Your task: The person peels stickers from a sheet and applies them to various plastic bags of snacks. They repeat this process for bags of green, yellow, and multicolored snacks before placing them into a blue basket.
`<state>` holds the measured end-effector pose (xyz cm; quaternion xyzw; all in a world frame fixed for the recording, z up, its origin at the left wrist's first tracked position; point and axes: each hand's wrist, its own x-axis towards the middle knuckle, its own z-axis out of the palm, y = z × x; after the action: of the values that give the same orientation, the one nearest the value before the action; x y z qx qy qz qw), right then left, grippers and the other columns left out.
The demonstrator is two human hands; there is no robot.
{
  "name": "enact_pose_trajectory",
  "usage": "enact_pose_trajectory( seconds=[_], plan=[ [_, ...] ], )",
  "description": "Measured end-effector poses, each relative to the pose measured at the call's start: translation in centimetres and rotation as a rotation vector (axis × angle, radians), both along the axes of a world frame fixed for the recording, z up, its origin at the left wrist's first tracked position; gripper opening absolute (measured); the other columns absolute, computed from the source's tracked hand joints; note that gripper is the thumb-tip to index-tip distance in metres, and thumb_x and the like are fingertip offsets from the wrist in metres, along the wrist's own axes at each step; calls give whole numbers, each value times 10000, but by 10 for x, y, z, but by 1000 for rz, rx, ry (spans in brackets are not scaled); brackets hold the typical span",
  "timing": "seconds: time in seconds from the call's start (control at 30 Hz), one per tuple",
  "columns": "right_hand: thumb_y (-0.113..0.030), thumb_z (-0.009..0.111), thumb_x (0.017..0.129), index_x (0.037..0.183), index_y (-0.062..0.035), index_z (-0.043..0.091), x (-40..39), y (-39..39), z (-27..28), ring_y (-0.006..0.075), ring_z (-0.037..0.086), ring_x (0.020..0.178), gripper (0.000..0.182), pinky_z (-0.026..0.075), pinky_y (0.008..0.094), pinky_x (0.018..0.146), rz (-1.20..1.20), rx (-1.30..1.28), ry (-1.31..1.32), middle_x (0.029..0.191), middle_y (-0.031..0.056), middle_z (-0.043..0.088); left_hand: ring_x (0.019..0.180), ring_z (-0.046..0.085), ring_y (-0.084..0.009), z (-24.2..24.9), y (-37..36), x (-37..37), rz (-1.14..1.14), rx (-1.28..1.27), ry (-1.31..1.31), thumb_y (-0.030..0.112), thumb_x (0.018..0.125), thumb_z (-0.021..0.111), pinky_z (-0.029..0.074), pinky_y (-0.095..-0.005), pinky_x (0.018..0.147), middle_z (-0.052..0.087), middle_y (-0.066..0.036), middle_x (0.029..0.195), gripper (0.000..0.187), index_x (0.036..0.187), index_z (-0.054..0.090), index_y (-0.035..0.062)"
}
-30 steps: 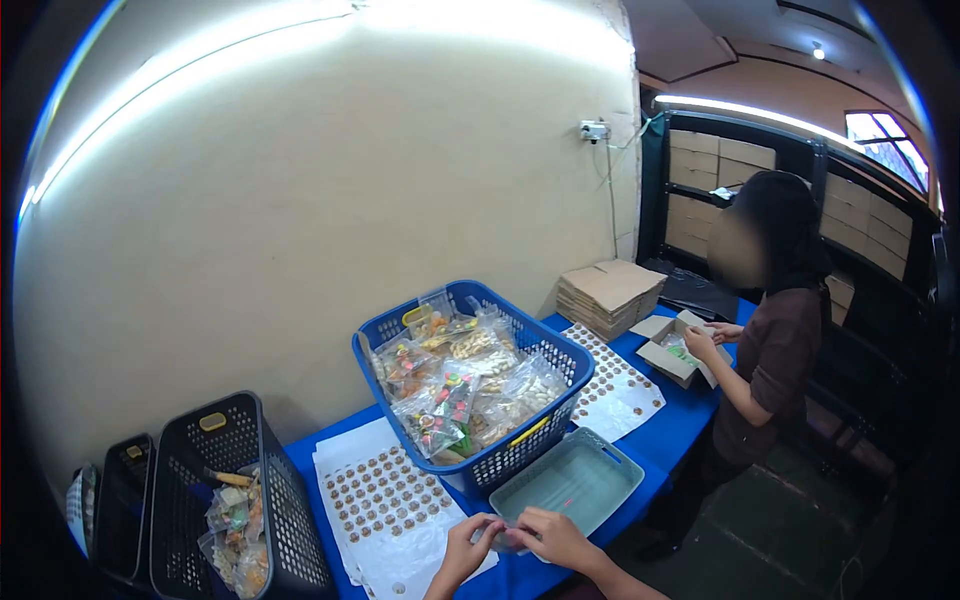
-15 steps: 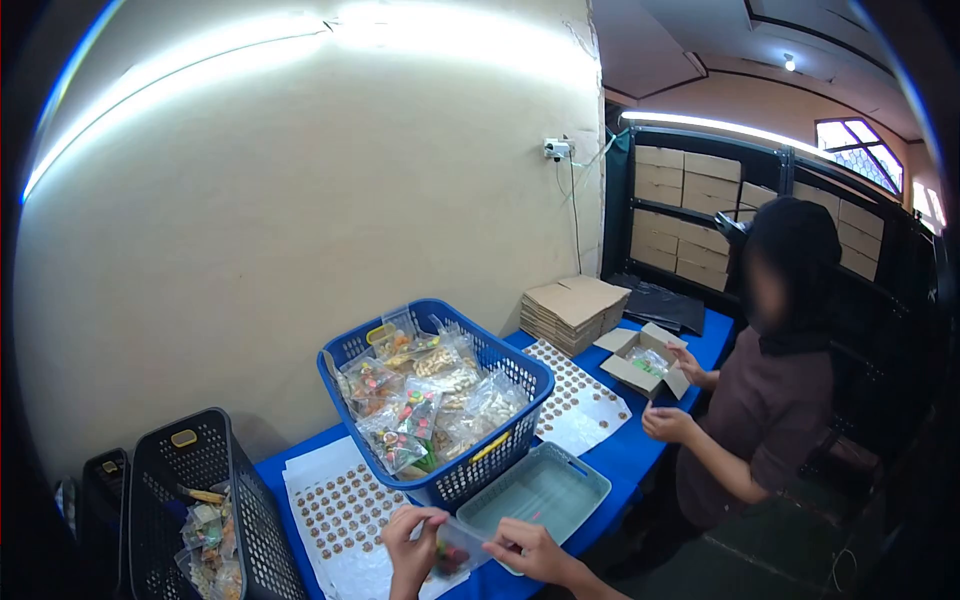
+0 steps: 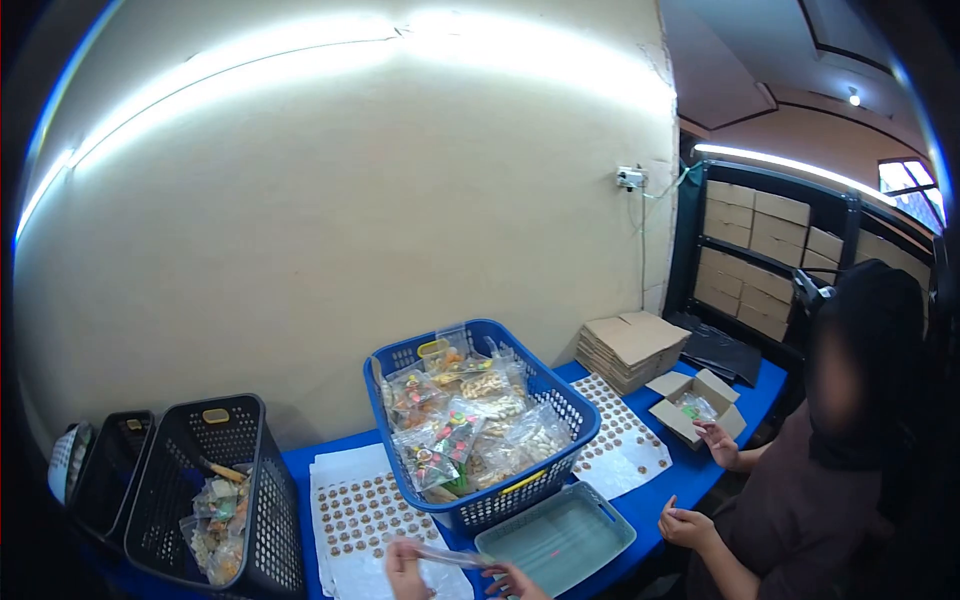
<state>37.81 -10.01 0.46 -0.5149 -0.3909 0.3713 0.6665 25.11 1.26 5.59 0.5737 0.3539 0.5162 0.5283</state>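
Observation:
Stretched between my two hands, low in the view, is a clear plastic bag (image 3: 448, 556), seen nearly edge-on so its contents cannot be made out. My left hand (image 3: 405, 572) is closed on one end, above a white sheet of round brown stickers (image 3: 365, 510). The other end is pinched by my right hand (image 3: 516, 582), beside the near-left edge of a grey-green tray (image 3: 612, 548). A small pink piece (image 3: 555, 553) lies in that tray. Behind it stands a blue basket (image 3: 545, 487) heaped with clear packets (image 3: 465, 425) of mixed, colourful contents.
Dark crates stand at left; one black crate (image 3: 275, 520) holds filled packets (image 3: 222, 510). A second sticker sheet (image 3: 620, 430), stacked flat cardboard (image 3: 632, 345) and black plastic (image 3: 715, 348) lie on the blue table (image 3: 665, 510). At right, a co-worker (image 3: 800, 510) faces an open carton (image 3: 700, 405).
The view has swung, so the scene sits further right and lower. The bag between my hands has tilted to nearly edge-on. The co-worker's nearer hand has moved away from the carton.

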Motion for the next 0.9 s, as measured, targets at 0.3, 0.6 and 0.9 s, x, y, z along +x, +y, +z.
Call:
enact_pose_trajectory(
  seconds=[0.3, 0.6, 0.9],
  plan=[
    [-51, 557, 783, 945, -18, 531, 46, 21, 19, 130, 507, 892, 168, 420, 242, 742, 186, 50, 416, 962, 56, 533, 613, 418, -91, 12, -11, 13, -103, -228, -462, 239, 907, 371, 376, -242, 607, 426, -15, 663, 231, 775, 427, 58],
    [-6, 554, 754, 1047, -54, 559, 51, 12, 41, 177, 503, 992, 297, 387, 284, 843, 363, 175, -327, 1050, 96, 562, 462, 279, -87, -12, -26, 0, -131, -374, -506, 455, 884, 289, 306, -232, 498, 272, 31, 482, 406, 668, 351, 117],
    [-52, 558, 748, 941, 13, 563, 48, 35, 121, 271, 546, 828, 204, 429, 341, 762, -549, 591, -381, 907, 146, 564, 1066, 450, -254, 3, -36, -28, -37, -445, -224, 551, 855, 111, 298, -328, 898, 421, -158, 1169, 641, 1223, 253, 46]
  ],
)
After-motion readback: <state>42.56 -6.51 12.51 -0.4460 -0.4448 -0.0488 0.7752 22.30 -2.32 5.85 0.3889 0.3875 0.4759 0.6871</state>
